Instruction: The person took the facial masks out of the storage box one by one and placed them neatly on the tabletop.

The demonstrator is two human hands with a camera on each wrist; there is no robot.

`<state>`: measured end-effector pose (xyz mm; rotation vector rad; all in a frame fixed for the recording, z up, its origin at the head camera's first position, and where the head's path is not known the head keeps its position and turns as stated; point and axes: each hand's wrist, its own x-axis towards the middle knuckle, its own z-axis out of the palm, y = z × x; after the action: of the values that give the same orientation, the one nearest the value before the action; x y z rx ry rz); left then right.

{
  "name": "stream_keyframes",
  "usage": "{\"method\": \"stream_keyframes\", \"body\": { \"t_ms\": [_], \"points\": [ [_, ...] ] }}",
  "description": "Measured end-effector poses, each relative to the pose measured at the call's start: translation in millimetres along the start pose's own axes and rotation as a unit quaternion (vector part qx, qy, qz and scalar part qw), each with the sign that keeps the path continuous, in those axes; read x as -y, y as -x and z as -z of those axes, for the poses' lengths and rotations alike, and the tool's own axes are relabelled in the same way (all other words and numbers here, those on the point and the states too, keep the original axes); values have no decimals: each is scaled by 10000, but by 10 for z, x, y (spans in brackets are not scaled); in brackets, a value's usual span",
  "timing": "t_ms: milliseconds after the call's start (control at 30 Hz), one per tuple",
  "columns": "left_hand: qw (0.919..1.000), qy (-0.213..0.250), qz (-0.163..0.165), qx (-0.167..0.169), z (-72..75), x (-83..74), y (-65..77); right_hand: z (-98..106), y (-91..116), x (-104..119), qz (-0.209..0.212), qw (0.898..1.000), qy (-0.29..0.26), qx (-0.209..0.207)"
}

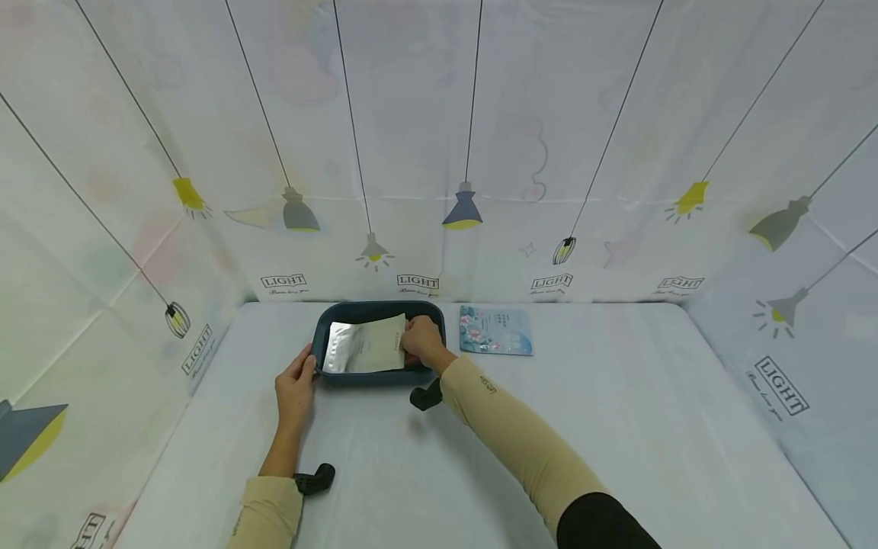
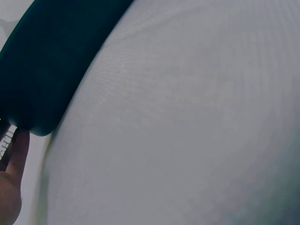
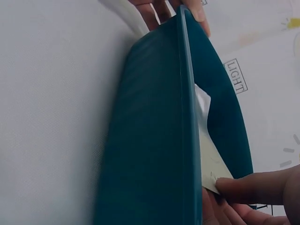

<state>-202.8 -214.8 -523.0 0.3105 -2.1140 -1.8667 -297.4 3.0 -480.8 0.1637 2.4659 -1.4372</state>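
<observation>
A dark teal plastic bin (image 1: pixel 373 379) stands on the white table near the back wall. Inside it lies a flat pouch (image 1: pixel 377 347), cream on the right and shiny silver on the left. My right hand (image 1: pixel 423 339) reaches into the bin and pinches the pouch's right edge between thumb and fingers, as the right wrist view shows at the pouch corner (image 3: pixel 213 173). At the bin's left end my left hand (image 1: pixel 295 389) grips the rim, thumb and fingers on either side of the wall. Part of the bin's floor is hidden under the pouch.
To the right of the bin, a blue floral packet (image 1: pixel 495 331) lies flat on the white tabletop (image 1: pixel 617 412). Behind and at both sides rise white fabric walls (image 1: pixel 411 137) printed with hanging lamps. Black wrist mounts (image 1: pixel 315 479) stick out beside both forearms.
</observation>
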Motion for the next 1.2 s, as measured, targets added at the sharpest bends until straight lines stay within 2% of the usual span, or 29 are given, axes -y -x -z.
{"method": "stream_keyframes", "body": {
  "t_ms": [300, 500, 667, 867, 1067, 1200],
  "points": [
    [10000, -4, 51, 9, 3, -15, -1, 0, -22, -32, -226, 9994, -265, 35],
    [10000, -22, 40, 21, 4, -2, -8, 22, -21, -49, -12, 9982, -519, -288],
    [10000, 5, 22, -11, 8, -6, -2, 56, -29, -54, 126, 9959, -847, -285],
    [9999, 28, 110, 48, 9, 1, -15, 142, -69, -70, 189, 9946, -1002, -215],
    [9997, 147, 189, 37, 11, 185, -95, 254, -42, -59, 186, 9902, -1385, -79],
    [9999, 116, 73, -60, -2, 325, -146, 324, -15, -29, 143, 9886, -1494, -103]
  ]
}}
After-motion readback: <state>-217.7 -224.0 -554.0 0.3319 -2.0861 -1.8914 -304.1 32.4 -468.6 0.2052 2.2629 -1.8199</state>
